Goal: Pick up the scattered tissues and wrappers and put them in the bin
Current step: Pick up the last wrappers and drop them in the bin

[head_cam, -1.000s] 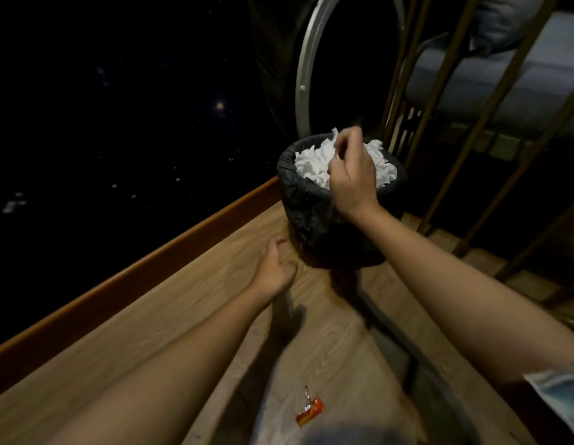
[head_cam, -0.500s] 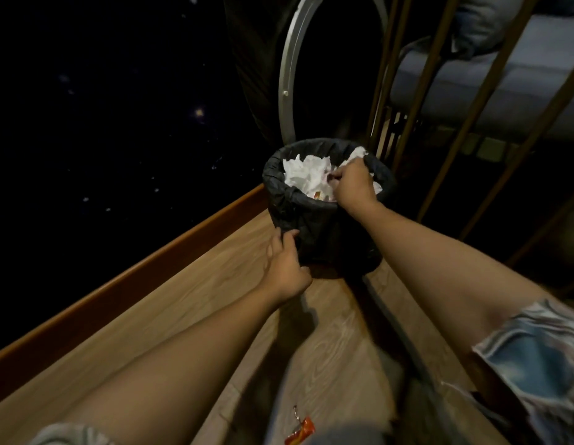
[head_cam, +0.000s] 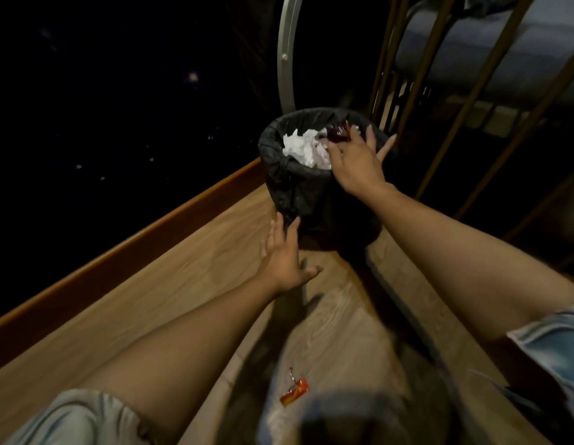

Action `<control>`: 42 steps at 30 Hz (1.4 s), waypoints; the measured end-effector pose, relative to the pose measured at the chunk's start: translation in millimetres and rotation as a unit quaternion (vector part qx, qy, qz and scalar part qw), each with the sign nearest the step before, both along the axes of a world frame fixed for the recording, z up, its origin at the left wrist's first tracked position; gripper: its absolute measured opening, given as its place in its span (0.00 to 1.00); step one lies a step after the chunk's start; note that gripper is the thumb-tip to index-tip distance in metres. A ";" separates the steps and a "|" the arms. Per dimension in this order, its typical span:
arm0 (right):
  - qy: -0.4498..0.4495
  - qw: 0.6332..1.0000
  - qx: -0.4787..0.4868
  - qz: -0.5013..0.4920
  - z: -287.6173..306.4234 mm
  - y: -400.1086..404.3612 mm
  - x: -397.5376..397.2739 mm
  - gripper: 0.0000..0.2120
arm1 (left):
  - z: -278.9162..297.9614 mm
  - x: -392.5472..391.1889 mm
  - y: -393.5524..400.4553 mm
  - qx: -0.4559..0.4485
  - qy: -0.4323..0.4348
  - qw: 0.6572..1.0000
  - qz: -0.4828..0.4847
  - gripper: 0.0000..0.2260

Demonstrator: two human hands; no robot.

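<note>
A small bin lined with a black bag (head_cam: 292, 184) stands on the wooden floor, filled with crumpled white tissues (head_cam: 303, 149). A dark red wrapper (head_cam: 338, 133) lies on top at the far side. My right hand (head_cam: 356, 159) hovers over the bin's near rim with fingers spread, holding nothing. My left hand (head_cam: 284, 255) is open too, its fingertips touching the bin's lower wall. An orange-red wrapper (head_cam: 294, 391) lies on the floor close to me.
A wooden ledge edge (head_cam: 125, 248) runs diagonally on the left, with darkness beyond. Behind the bin rise a curved metal frame (head_cam: 284, 56) and slanted brass-coloured bars (head_cam: 452, 101). A grey cushioned seat (head_cam: 491, 53) sits at the upper right.
My right hand has opened over the bin and let go; a dark red wrapper now lies on the tissues. My left hand's fingers have straightened against the bin's side.
</note>
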State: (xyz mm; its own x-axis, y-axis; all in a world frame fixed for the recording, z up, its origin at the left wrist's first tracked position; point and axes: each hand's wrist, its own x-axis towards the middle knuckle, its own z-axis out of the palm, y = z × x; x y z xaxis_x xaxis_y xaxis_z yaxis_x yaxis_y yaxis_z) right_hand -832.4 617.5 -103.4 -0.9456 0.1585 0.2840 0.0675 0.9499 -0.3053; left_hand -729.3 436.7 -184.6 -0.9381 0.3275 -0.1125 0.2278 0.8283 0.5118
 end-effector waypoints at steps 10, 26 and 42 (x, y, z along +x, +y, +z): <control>0.270 0.955 -0.056 0.111 -51.7 -15.0 78.7 0.10 | -43.4 49.6 -20.0 -0.065 -0.088 0.992 -0.062 0.28; -0.068 0.989 -0.014 0.132 -214.5 21.8 193.8 0.25 | -92.4 121.9 -14.3 0.053 -0.182 0.974 0.127 0.08; 0.183 0.982 0.011 0.040 -42.6 16.0 78.9 0.25 | 91.5 -43.3 39.9 0.213 0.242 0.941 0.103 0.06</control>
State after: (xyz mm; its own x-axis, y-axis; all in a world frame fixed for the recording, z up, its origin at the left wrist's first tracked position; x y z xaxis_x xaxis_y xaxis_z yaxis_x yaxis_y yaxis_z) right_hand -753.5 633.5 -145.9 -0.7892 0.0770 0.6093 -0.1182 0.9545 -0.2737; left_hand -772.5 476.6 -93.1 -0.8944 0.0512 0.4444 0.3763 0.6233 0.6855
